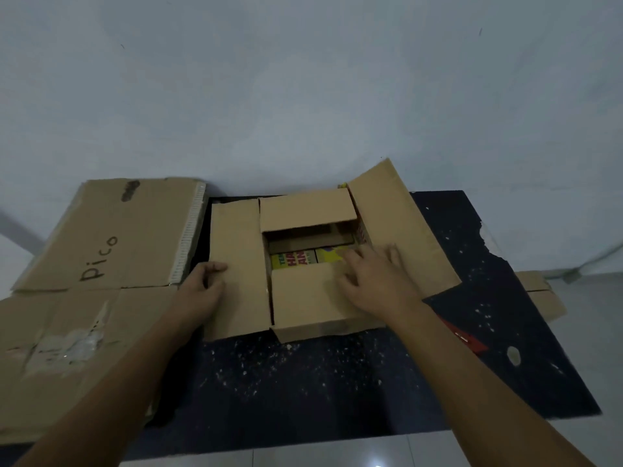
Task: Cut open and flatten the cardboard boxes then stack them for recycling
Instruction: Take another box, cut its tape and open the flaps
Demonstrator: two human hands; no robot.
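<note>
1. Box (303,264) mid-mat, against the wall, flaps spread; printed cartons (305,259) showing inside.
2. Left hand (202,284) pinching the left flap's outer edge, probably to pull it flat.
3. Right hand (374,281) flat, fingers apart, pressing the near flap, likely steadying.
4. Flattened sheet (101,237) lying left, seemingly the stack's start.
5. Dark mat (337,382) underneath; no cutter visible; red scrap (465,338) half hidden by the right arm.

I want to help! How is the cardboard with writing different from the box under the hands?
The cardboard with writing lies flat and spread out; the box stands with its flaps open. The flat cardboard has "Pico" written on it and torn patches; the box's flaps look plain and clean. The box has something colourful inside; the flat cardboard holds nothing. Both are brown cardboard.
</note>
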